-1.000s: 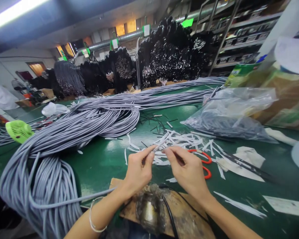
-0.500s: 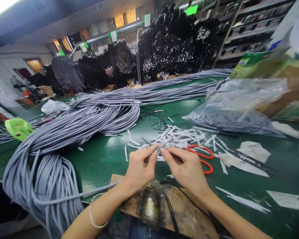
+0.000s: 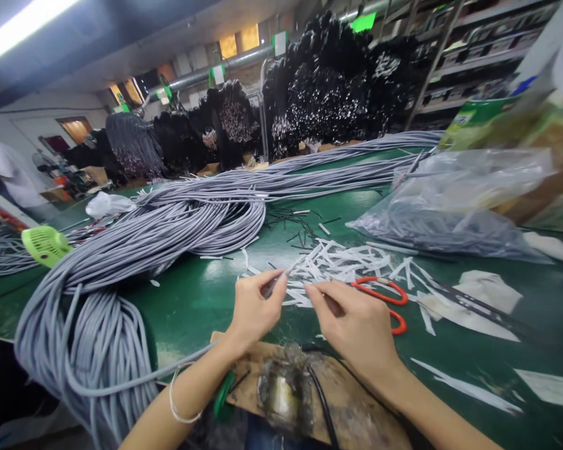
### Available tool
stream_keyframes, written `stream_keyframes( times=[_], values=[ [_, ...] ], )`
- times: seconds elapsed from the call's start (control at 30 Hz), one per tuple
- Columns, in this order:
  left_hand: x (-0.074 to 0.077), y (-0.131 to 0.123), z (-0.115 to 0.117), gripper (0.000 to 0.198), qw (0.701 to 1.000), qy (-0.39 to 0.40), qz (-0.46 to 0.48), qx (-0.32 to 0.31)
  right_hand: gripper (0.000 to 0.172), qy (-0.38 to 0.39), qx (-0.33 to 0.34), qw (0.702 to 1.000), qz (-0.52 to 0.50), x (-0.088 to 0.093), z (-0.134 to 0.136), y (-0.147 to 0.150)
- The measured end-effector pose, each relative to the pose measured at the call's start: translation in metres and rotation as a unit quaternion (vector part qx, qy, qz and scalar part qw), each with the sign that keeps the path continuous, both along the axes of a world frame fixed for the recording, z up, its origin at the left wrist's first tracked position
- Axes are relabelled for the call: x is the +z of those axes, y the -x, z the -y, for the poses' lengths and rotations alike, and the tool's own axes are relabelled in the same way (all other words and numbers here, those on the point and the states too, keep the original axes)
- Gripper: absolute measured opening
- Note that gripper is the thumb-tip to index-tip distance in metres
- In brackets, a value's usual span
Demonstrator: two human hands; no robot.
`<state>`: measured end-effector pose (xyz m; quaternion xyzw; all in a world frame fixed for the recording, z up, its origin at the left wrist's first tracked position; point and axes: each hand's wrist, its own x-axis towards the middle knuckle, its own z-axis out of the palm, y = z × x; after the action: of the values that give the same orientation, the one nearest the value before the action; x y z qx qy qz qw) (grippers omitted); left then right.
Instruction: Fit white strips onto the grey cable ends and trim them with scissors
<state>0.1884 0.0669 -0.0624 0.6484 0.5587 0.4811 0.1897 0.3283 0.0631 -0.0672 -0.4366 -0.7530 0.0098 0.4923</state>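
My left hand (image 3: 256,312) is closed in a pinch round a grey cable (image 3: 182,364), whose end pokes up between thumb and forefinger. The rest of that cable runs back under my left wrist to a large looped bundle of grey cables (image 3: 107,331). A short gap separates the two hands. My right hand (image 3: 361,322) is also pinched, thumb against forefinger; anything between its tips is too small to make out. Just beyond the fingers lies a pile of white strips (image 3: 335,259). Scissors with red handles (image 3: 405,296) rest right of my right hand.
Below my hands, a worn metal device (image 3: 281,394) sits on a wooden board (image 3: 356,406) with a black cord (image 3: 322,400). A clear plastic bag (image 3: 450,212) of grey pieces stands right on the green table (image 3: 192,300). A green fan (image 3: 45,245) is left; a person (image 3: 14,172) stands far left.
My hands were together at the cable end; now they are apart, the left slightly further left and the right slightly right. The view has shifted a little.
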Motion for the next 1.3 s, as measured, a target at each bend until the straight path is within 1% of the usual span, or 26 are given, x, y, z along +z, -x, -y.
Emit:
stream_keyframes(
  times=[0.03,0.07,0.2,0.5,0.57,0.67,0.7,0.73,0.8,0.9,0.97,1.03,1.1,1.17,1.2,1.23,1.27,1.3],
  values=[
    [0.002,-0.001,0.003,0.027,1.0,-0.01,0.003,0.001,0.032,0.013,-0.022,1.0,0.007,0.0,-0.005,-0.003],
    [0.003,-0.001,0.005,0.026,1.0,-0.018,0.003,0.0,0.034,0.02,-0.029,0.999,0.011,0.0,-0.008,-0.005],
    [0.006,-0.003,0.01,0.024,0.999,-0.042,-0.008,-0.001,0.032,0.01,-0.006,1.0,-0.004,0.001,-0.009,-0.003],
    [0.006,-0.003,0.013,0.022,0.994,-0.076,-0.073,-0.011,0.03,0.003,-0.005,1.0,0.005,-0.001,-0.006,-0.003],
    [0.006,-0.003,0.013,0.02,0.991,-0.096,-0.088,-0.008,0.031,0.026,0.006,1.0,-0.009,-0.001,-0.006,-0.003],
    [0.003,-0.003,0.013,0.017,0.984,-0.148,-0.101,-0.011,0.036,0.083,0.047,0.994,-0.047,0.001,-0.005,-0.001],
    [0.002,-0.004,0.014,0.017,0.981,-0.163,-0.104,-0.014,0.037,0.09,0.058,0.993,-0.056,0.002,-0.005,0.0],
    [0.001,-0.004,0.014,0.018,0.979,-0.173,-0.109,-0.016,0.036,0.081,0.063,0.993,-0.06,0.002,-0.004,0.0],
    [0.001,-0.005,0.014,0.018,0.978,-0.17,-0.117,-0.015,0.031,0.026,0.061,0.996,-0.055,0.001,-0.003,0.001],
    [0.003,-0.005,0.014,0.018,0.984,-0.136,-0.114,-0.004,0.021,-0.075,0.06,0.995,-0.034,-0.001,-0.001,0.004],
    [0.004,-0.004,0.015,0.016,0.988,-0.122,-0.093,-0.002,0.017,-0.113,0.068,0.991,-0.028,-0.002,-0.001,0.005],
    [0.005,-0.002,0.017,0.015,0.989,-0.135,-0.066,-0.001,0.018,-0.108,0.079,0.991,-0.03,0.0,-0.002,0.007],
    [0.005,-0.002,0.02,0.016,0.983,-0.176,-0.05,0.007,0.023,-0.062,0.077,0.994,-0.04,0.003,-0.003,0.008],
    [0.003,-0.003,0.021,0.016,0.973,-0.22,-0.06,0.018,0.028,-0.006,0.065,0.996,-0.056,0.007,-0.002,0.008],
    [0.001,-0.003,0.021,0.017,0.969,-0.235,-0.072,0.021,0.029,0.007,0.056,0.996,-0.065,0.007,0.0,0.009],
    [0.0,-0.003,0.02,0.018,0.968,-0.237,-0.085,0.023,0.029,0.0,0.052,0.996,-0.071,0.007,0.002,0.009],
    [-0.001,-0.003,0.017,0.018,0.97,-0.223,-0.098,0.024,0.028,-0.026,0.06,0.995,-0.07,0.007,0.005,0.01],
    [-0.002,-0.002,0.014,0.018,0.975,-0.193,-0.109,0.025,0.026,-0.068,0.08,0.993,-0.06,0.005,0.008,0.011]
  ],
)
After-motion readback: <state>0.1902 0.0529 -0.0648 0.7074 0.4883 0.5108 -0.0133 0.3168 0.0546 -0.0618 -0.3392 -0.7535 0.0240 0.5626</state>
